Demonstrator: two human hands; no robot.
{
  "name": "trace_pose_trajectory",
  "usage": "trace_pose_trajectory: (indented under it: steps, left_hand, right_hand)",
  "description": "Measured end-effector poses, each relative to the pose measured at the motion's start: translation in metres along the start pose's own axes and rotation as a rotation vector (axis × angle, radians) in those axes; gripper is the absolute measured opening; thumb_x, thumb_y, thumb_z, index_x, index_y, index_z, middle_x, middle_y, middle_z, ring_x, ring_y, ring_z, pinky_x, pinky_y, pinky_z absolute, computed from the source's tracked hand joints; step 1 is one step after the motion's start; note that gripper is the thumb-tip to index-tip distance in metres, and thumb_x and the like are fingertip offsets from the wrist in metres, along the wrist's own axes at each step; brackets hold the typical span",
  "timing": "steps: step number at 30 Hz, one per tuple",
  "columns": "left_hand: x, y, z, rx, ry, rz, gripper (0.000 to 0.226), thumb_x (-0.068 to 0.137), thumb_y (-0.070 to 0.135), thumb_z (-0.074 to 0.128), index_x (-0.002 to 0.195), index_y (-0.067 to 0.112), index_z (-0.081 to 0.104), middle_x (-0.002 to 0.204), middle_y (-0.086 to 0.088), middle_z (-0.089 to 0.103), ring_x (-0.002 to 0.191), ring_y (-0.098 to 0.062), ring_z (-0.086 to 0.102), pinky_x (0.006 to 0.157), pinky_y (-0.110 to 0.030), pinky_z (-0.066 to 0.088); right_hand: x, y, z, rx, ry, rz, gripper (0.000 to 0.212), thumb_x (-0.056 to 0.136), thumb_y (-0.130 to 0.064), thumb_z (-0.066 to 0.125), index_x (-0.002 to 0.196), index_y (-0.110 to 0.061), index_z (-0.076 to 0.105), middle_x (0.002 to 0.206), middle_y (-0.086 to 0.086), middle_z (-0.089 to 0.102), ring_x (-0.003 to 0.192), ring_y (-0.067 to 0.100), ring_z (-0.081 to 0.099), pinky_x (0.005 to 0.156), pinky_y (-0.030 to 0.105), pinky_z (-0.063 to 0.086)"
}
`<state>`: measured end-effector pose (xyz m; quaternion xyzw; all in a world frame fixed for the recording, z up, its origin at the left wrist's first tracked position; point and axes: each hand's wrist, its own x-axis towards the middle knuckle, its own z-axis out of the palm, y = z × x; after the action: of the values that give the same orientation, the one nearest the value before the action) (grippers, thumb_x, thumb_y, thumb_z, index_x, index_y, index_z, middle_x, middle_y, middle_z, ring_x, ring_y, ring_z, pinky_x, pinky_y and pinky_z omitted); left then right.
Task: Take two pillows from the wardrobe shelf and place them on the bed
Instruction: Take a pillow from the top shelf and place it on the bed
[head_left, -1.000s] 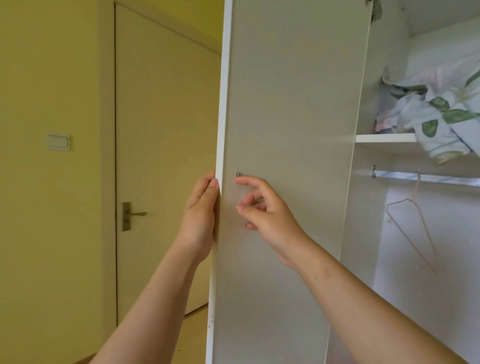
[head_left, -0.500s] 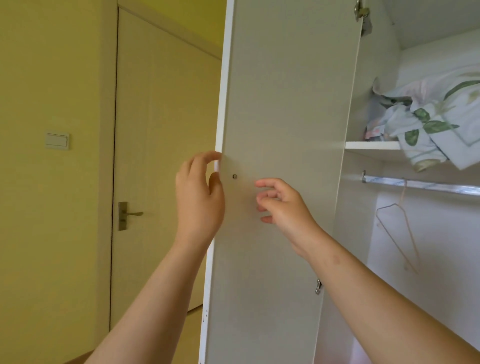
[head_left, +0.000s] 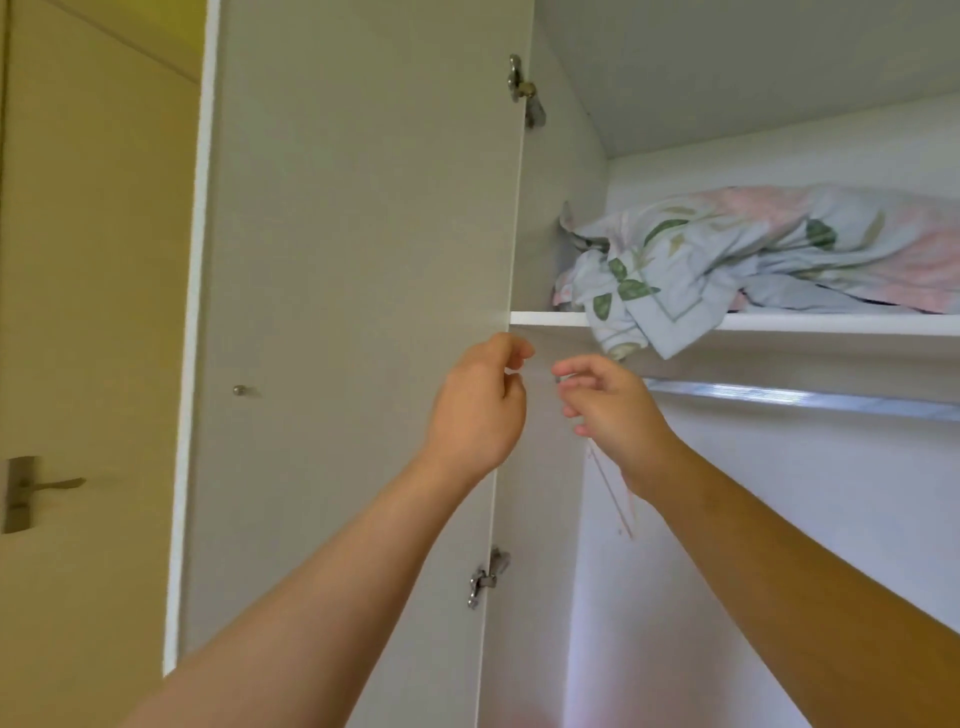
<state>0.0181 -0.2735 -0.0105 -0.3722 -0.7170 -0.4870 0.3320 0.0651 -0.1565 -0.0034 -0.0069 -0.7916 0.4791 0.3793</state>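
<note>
Wardrobe, opened, pre-grasp stage.

- Wardrobe door (head_left: 358, 312): qty 1. Stands swung wide to the left, prob. so the interior is exposed & both arms get free reach.
- Knob (head_left: 240, 389): qty 1, nr the door's free edge, untouched.
- Hinges: qty 2 in view, upper hinge (head_left: 524, 91) & lower hinge (head_left: 485, 577), both on the door's inner edge.
- Shelf (head_left: 779, 323): qty 1, top of the compartment, above the hanging rail (head_left: 805, 400) (qty 1).
- Pillows (head_left: 753, 249): floral bundle, pale blue/pink w/ green leaves. Lies on the shelf from its left end rightward, one corner drooping over the front edge. Reads as a stacked pair, pinker over bluer, but folds hide the split, so 2 cannot be confirmed. Bed not in view.
- Left hand (head_left: 478, 405): raised just under the shelf's front edge at its left end, in front of the door's hinge edge. Fingers loosely curled, grasping nothing.
- Right hand (head_left: 613, 410): beside it, just below the drooping corner, near but apart from the fabric. Fingers relaxed, half-bent, empty.
- Judgement: both hands are up together since a soft, bulky load likely needs a two-handed pull. The drooping corner is the nearest hold.
- Hanger (head_left: 613, 493): qty 1, thin & faint, behind the right wrist.
- Room door (head_left: 93, 312) w/ lever handle (head_left: 31, 488): qty 1 each, far left.
</note>
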Motion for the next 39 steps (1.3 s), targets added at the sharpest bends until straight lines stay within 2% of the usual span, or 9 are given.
trace_pose_trajectory:
  steps: [3, 8, 15, 17, 21, 26, 30, 34, 39]
  left_hand:
    - [0.019, 0.014, 0.039, 0.004, -0.089, 0.038, 0.035, 0.087, -0.003, 0.042, 0.116, 0.007, 0.058, 0.120, -0.010, 0.061, 0.106, -0.026, 0.057, 0.079, -0.019, 0.035]
    - [0.059, 0.029, 0.092, -0.003, -0.159, 0.088, 0.035, 0.088, -0.002, 0.041, 0.118, 0.008, 0.057, 0.123, -0.011, 0.058, 0.111, -0.026, 0.053, 0.084, -0.021, 0.035]
    - [0.123, 0.041, 0.151, 0.093, -0.108, 0.233, 0.037, 0.087, 0.002, 0.042, 0.117, 0.015, 0.059, 0.129, -0.007, 0.055, 0.123, -0.029, 0.040, 0.098, -0.037, 0.035]
    - [0.143, 0.045, 0.164, 0.127, -0.073, 0.282, 0.035, 0.088, 0.006, 0.043, 0.117, 0.018, 0.059, 0.132, -0.004, 0.052, 0.127, -0.027, 0.036, 0.101, -0.038, 0.032]
    - [0.178, 0.043, 0.185, 0.148, -0.012, 0.383, 0.034, 0.089, 0.016, 0.047, 0.121, 0.021, 0.055, 0.134, 0.000, 0.046, 0.131, -0.022, 0.031, 0.103, -0.037, 0.027]
    - [0.207, 0.035, 0.207, 0.118, -0.004, 0.468, 0.043, 0.089, 0.026, 0.050, 0.132, 0.025, 0.046, 0.140, 0.000, 0.039, 0.133, -0.024, 0.029, 0.107, -0.040, 0.028]
    - [0.221, 0.040, 0.212, 0.061, -0.002, 0.432, 0.054, 0.090, 0.037, 0.050, 0.140, 0.029, 0.035, 0.151, -0.002, 0.027, 0.139, -0.027, 0.022, 0.111, -0.044, 0.027]
    - [0.244, 0.054, 0.213, 0.072, -0.125, 0.276, 0.068, 0.086, 0.042, 0.053, 0.145, 0.031, 0.022, 0.157, -0.003, 0.015, 0.142, -0.032, 0.020, 0.112, -0.047, 0.027]
    - [0.260, 0.065, 0.219, 0.105, -0.257, 0.147, 0.071, 0.085, 0.038, 0.053, 0.147, 0.027, 0.019, 0.156, -0.006, 0.017, 0.138, -0.035, 0.029, 0.110, -0.044, 0.031]
  right_hand:
    - [0.008, 0.010, -0.049, -0.086, 0.101, 0.012, 0.023, 0.088, -0.001, 0.047, 0.085, -0.022, 0.057, 0.074, 0.000, 0.051, 0.066, 0.014, 0.047, 0.060, 0.022, 0.039]
    - [0.028, 0.022, -0.116, -0.217, 0.219, 0.017, 0.020, 0.089, -0.002, 0.048, 0.095, -0.018, 0.059, 0.074, -0.003, 0.049, 0.068, 0.014, 0.047, 0.057, 0.021, 0.038]
    - [0.073, 0.031, -0.165, -0.429, 0.351, -0.041, 0.017, 0.088, -0.007, 0.048, 0.094, -0.020, 0.057, 0.075, -0.005, 0.048, 0.061, 0.010, 0.043, 0.054, 0.022, 0.033]
    - [0.094, 0.030, -0.172, -0.553, 0.399, -0.098, 0.019, 0.088, -0.007, 0.048, 0.097, -0.019, 0.059, 0.077, -0.005, 0.050, 0.066, 0.013, 0.045, 0.057, 0.023, 0.036]
    - [0.127, 0.033, -0.188, -0.759, 0.468, -0.137, 0.024, 0.087, -0.010, 0.049, 0.107, -0.014, 0.061, 0.089, -0.002, 0.054, 0.084, 0.019, 0.049, 0.074, 0.027, 0.038]
    - [0.150, 0.040, -0.208, -0.861, 0.520, -0.091, 0.025, 0.088, -0.009, 0.049, 0.110, -0.012, 0.060, 0.092, 0.001, 0.055, 0.084, 0.020, 0.049, 0.072, 0.025, 0.034]
    - [0.159, 0.036, -0.222, -0.864, 0.533, -0.069, 0.021, 0.088, -0.007, 0.050, 0.104, -0.008, 0.062, 0.087, 0.004, 0.056, 0.082, 0.020, 0.049, 0.070, 0.024, 0.033]
    - [0.162, 0.034, -0.236, -0.828, 0.509, -0.031, 0.014, 0.088, -0.011, 0.050, 0.093, -0.008, 0.062, 0.069, -0.004, 0.050, 0.081, 0.022, 0.048, 0.061, 0.028, 0.035]
    - [0.160, 0.038, -0.242, -0.760, 0.487, -0.049, 0.010, 0.087, -0.013, 0.052, 0.081, -0.013, 0.061, 0.067, -0.004, 0.052, 0.078, 0.021, 0.049, 0.056, 0.023, 0.036]
